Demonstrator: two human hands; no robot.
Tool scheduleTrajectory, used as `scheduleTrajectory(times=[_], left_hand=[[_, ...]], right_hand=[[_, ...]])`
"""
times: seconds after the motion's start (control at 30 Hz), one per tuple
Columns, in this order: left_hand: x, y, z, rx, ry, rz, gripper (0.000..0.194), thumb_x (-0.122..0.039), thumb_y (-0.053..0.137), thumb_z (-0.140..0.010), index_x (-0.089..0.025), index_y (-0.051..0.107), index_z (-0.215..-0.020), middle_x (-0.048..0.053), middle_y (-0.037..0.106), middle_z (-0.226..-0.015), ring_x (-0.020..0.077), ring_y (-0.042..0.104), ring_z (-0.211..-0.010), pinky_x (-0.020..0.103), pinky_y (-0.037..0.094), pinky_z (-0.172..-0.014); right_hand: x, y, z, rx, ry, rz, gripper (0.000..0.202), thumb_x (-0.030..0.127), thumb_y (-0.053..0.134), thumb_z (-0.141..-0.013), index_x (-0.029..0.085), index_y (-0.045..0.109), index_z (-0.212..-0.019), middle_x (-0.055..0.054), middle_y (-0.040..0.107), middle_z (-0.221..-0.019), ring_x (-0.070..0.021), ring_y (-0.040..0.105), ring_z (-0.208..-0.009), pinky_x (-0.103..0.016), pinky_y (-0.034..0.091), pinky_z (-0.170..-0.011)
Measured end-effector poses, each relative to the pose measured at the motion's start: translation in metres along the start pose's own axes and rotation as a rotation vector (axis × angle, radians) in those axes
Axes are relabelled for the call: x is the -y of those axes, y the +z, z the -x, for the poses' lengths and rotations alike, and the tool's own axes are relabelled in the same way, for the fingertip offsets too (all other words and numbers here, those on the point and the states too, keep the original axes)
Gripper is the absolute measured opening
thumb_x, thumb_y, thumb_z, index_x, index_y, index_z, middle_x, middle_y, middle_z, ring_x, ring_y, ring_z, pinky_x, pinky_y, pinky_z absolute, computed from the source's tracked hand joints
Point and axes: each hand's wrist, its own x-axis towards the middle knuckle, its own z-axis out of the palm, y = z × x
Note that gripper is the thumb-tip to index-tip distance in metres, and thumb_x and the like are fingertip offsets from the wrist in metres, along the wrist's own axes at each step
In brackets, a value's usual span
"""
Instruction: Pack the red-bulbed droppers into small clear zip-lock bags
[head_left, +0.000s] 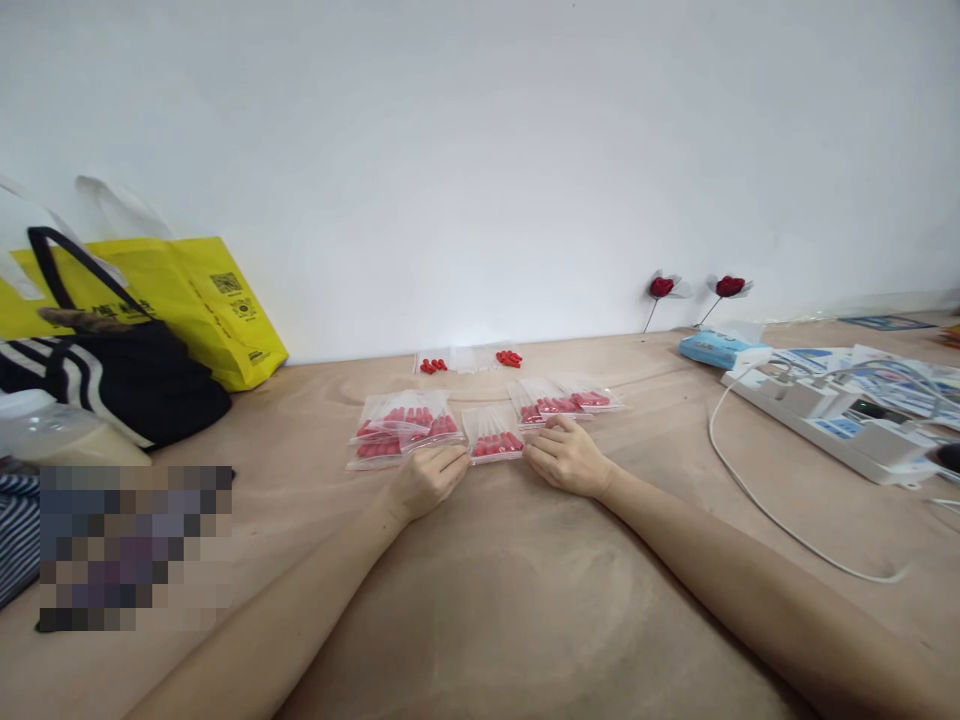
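A clear zip bag with red pieces [495, 443] lies on the wooden table between my hands. My left hand [429, 482] is closed at the bag's lower left corner, fingers pressed together. At its lower right corner, my right hand [568, 457] is likewise closed on the edge. Left of the middle bag is a pile of similar filled bags [405, 425]; more filled bags [564, 399] overlap on the right, just beyond my right hand. Farther back, near the wall, loose-looking red pieces [433, 366] and another red cluster [509, 358] rest on or in clear bags.
At left stand a yellow bag [225, 320], a black bag [169, 380] and a plastic jar [67, 430], with a blurred-out item in front. At right are a blue tissue pack [724, 350], a power strip [832, 425] with cables, papers and two red flowers.
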Motion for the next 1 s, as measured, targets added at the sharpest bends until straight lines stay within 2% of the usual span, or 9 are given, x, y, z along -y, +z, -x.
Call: scheduleTrajectory(times=[0.23,0.4,0.63,1.0], left_hand=[[-0.011,0.012,-0.015,-0.020,-0.128,0.046,0.011,-0.012,0.050,-0.082,-0.014,0.058,-0.089,0.007,0.065,-0.085,0.0174,0.061,-0.080,0.031,0.052,-0.073],[-0.018,0.018,-0.025,-0.053,-0.041,0.090,0.010,-0.009,0.049,-0.081,-0.013,0.058,-0.082,0.006,0.065,-0.079,0.0173,0.060,-0.075,0.032,0.050,-0.069],[-0.017,0.013,-0.027,-0.043,0.046,0.020,0.014,-0.009,0.045,-0.082,-0.013,0.057,-0.078,0.006,0.064,-0.074,0.0159,0.059,-0.071,0.030,0.050,-0.069],[-0.017,0.012,-0.025,0.004,0.043,-0.029,0.014,-0.009,0.044,-0.084,-0.013,0.056,-0.079,0.006,0.063,-0.075,0.0159,0.059,-0.070,0.030,0.049,-0.067]], right_hand=[[0.009,0.000,-0.008,-0.053,0.075,-0.024,0.019,0.013,0.042,-0.083,0.016,0.056,-0.072,-0.001,0.060,-0.063,-0.0112,0.051,-0.062,-0.030,0.032,-0.071],[0.015,0.001,-0.016,-0.072,0.070,-0.043,0.019,0.014,0.041,-0.083,0.016,0.056,-0.072,0.000,0.058,-0.058,-0.0106,0.049,-0.057,-0.029,0.031,-0.068],[0.018,-0.001,-0.019,-0.097,0.060,-0.043,0.019,0.012,0.041,-0.082,0.015,0.056,-0.070,0.000,0.057,-0.057,-0.0107,0.049,-0.056,-0.029,0.031,-0.067],[0.022,-0.003,-0.021,-0.115,0.072,-0.037,0.020,0.012,0.041,-0.082,0.017,0.055,-0.068,0.000,0.059,-0.059,-0.0104,0.049,-0.057,-0.029,0.031,-0.068]])
